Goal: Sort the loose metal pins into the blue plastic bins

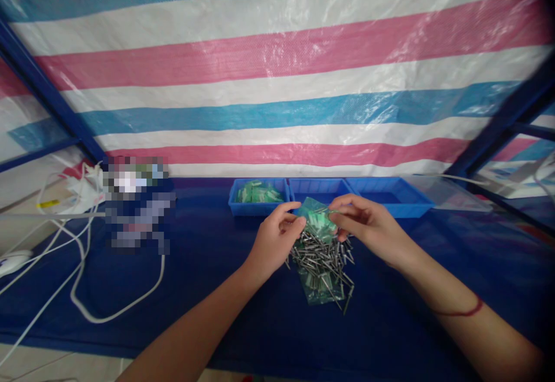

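Between my two hands is a small green-tinted plastic bag [319, 219], raised over a pile of thin metal rivets [323, 258]. My left hand [280, 232] pinches the bag's left side with thumb and fingers. On the other side, my right hand [362, 220] grips the bag's right edge. Something slim and metallic shows near the bag's top, too small to make out fully. A second green-tinted bag [323, 289] lies on the blue table below the pile, partly covered by rivets.
Behind the hands stand three blue bins in a row; the left bin [260, 208] holds green bags [258, 191]. A clear plastic sheet [459, 197] lies right of them. White cables [80, 289] loop across the left side. A striped tarp [277, 75] hangs behind.
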{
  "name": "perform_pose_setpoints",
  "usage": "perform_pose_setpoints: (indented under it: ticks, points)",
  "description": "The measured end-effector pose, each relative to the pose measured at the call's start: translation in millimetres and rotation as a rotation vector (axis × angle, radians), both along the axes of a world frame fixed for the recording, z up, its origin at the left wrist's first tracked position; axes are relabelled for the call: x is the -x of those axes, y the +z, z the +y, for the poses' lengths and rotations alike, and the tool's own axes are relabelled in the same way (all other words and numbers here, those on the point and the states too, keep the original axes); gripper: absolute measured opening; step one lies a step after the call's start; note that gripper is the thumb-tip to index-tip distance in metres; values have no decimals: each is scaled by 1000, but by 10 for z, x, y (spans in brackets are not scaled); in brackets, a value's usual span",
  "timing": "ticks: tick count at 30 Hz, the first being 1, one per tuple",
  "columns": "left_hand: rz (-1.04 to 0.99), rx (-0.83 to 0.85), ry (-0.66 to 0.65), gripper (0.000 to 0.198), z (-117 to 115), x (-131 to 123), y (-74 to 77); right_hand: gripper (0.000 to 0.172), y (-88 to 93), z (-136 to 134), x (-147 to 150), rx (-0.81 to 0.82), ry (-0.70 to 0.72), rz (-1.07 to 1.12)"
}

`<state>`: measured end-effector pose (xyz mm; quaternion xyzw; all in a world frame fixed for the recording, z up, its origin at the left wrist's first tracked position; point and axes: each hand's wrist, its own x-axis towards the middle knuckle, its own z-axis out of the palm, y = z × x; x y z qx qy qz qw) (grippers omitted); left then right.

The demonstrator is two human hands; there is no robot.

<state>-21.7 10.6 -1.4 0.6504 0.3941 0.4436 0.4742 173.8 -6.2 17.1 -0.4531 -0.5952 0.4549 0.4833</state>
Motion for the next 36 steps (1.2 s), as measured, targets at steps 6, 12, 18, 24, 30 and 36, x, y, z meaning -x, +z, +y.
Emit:
perform_pose_setpoints:
  ticks: [6, 12, 18, 24, 30, 36]
  points:
    - [93, -103, 30, 30, 112, 75, 0, 39, 17, -22, 31, -24, -11, -38]
    - [-13, -265, 516, 37, 513, 569, 231, 41, 57, -14, -10, -90, -75, -37]
    - [219, -303, 631, 37, 749, 865, 166, 40, -5, 9, -12, -59, -68, -68]
    - [750, -529, 546, 32, 638, 660, 126, 36, -17, 22, -60, -94, -75, -175]
    - [927, -682, 564, 26, 564, 582, 113, 30, 38, -41, -125, -292, 156, -778]
    - [787, -824, 234, 31, 343, 418, 168, 58, -40, -73, -107, -341, 340, -925]
